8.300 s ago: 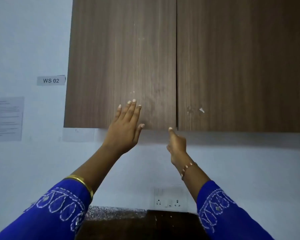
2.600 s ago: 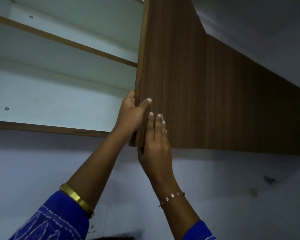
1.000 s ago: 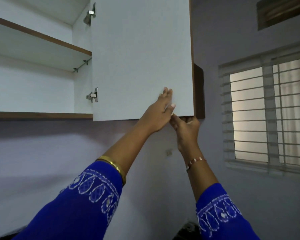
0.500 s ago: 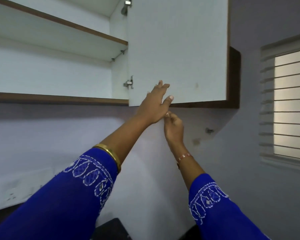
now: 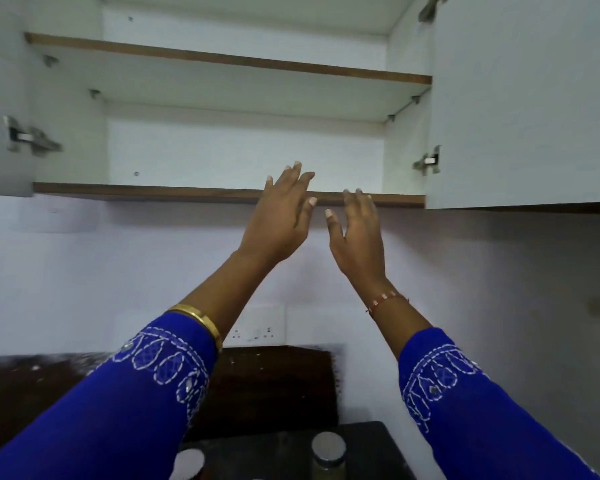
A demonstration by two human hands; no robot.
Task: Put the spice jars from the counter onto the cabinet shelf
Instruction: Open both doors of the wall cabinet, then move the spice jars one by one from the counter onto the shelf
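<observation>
The wall cabinet stands with both doors swung wide, showing a white lower shelf (image 5: 153, 191) and an upper shelf (image 5: 222, 60), both bare. My left hand (image 5: 279, 216) and my right hand (image 5: 357, 233) are raised in front of the lower shelf's brown front edge, fingers straight and loose, holding nothing and touching nothing. At the bottom of the view a spice jar with a silver lid (image 5: 328, 452) stands on the dark counter (image 5: 274, 393), and another silver lid (image 5: 187, 462) shows to its left, partly behind my left sleeve.
The open right door (image 5: 523, 98) juts out at the right, the open left door (image 5: 0, 98) at the left edge, both with metal hinges. A white socket plate (image 5: 257, 327) sits on the wall above the counter.
My hands have let go of the right door, which is now fully swung out, and come to the middle in front of the lower shelf. The view has turned left to face the cabinet.
</observation>
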